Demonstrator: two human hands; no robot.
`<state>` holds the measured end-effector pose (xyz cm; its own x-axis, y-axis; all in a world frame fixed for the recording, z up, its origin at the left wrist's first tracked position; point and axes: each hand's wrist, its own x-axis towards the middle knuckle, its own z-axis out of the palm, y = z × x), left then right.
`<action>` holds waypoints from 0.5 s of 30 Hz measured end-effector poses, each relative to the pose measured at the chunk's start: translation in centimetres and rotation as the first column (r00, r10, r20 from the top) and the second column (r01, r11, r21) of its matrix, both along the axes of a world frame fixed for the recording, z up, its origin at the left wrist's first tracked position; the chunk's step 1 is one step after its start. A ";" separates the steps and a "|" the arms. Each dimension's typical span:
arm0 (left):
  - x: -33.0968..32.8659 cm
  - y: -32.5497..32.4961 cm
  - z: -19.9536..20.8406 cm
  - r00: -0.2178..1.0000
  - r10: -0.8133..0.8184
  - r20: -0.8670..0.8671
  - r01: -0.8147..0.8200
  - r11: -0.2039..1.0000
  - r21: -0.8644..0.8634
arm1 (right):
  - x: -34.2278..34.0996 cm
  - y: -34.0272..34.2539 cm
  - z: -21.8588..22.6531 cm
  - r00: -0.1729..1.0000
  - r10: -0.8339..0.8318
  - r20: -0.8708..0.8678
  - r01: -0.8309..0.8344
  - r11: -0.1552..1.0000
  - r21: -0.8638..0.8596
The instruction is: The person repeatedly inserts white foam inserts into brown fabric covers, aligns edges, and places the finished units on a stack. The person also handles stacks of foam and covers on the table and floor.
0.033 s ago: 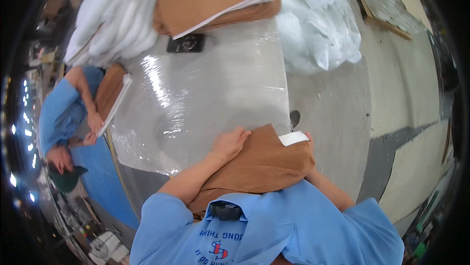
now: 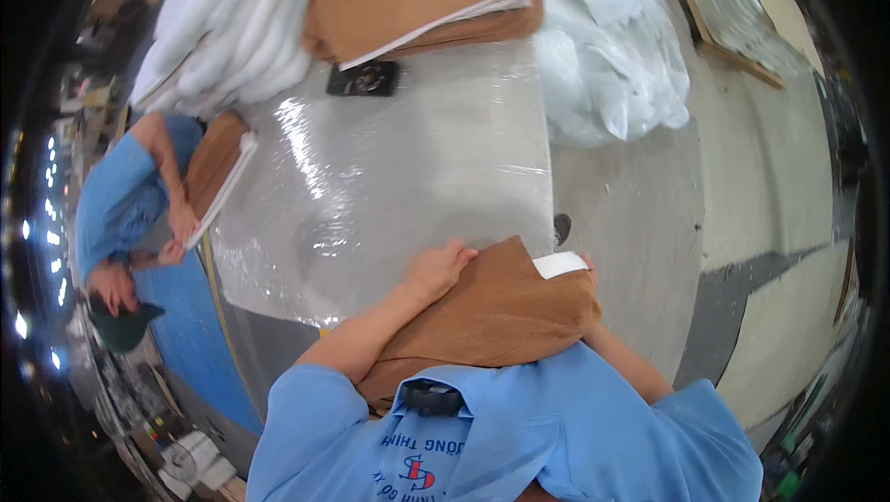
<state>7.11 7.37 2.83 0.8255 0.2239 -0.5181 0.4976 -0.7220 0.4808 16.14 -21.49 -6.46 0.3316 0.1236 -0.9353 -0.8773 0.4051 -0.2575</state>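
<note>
A brown fabric piece point(image 2: 491, 307), perhaps a cushion cover, hangs between my hands against my blue shirt. My left hand point(image 2: 443, 270) is closed on its upper left edge, with the fingertips curled in. At the right end, my right hand point(image 2: 591, 284) grips the same fabric beside a white strip point(image 2: 560, 266) along its edge; most of those fingers are hidden behind the cloth. Just beyond my hands lies a table surface point(image 2: 417, 168) wrapped in shiny clear plastic film.
A stack of brown covers point(image 2: 417, 1) lies at the far side, with a dark phone-like object point(image 2: 363, 78) before it. White padded pieces point(image 2: 232, 29) pile up left, a plastic-wrapped bundle point(image 2: 607, 66) right. A co-worker point(image 2: 130, 196) at left handles another brown piece point(image 2: 215, 164).
</note>
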 end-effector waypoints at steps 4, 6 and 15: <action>-7.1 7.3 2.2 0.969 0.233 0.077 -0.239 0.967 0.084 | 3.5 -2.6 4.6 0.910 0.327 0.256 -0.245 0.920 -0.305; -14.7 10.3 4.9 0.932 0.356 0.070 -0.363 0.921 0.144 | 6.8 -3.8 9.7 0.711 0.566 0.417 -0.341 0.796 -0.500; -24.8 -4.0 -0.4 0.616 0.752 -0.235 -0.710 0.401 -0.579 | 2.6 8.4 30.0 -0.909 0.409 0.080 -0.150 -0.141 -0.979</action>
<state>-17.65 3.41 2.43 0.5263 0.4393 -0.7280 0.6554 0.3359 0.6765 18.71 -13.08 23.51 0.0443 0.9615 -0.2713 0.8370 -0.1840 -0.5153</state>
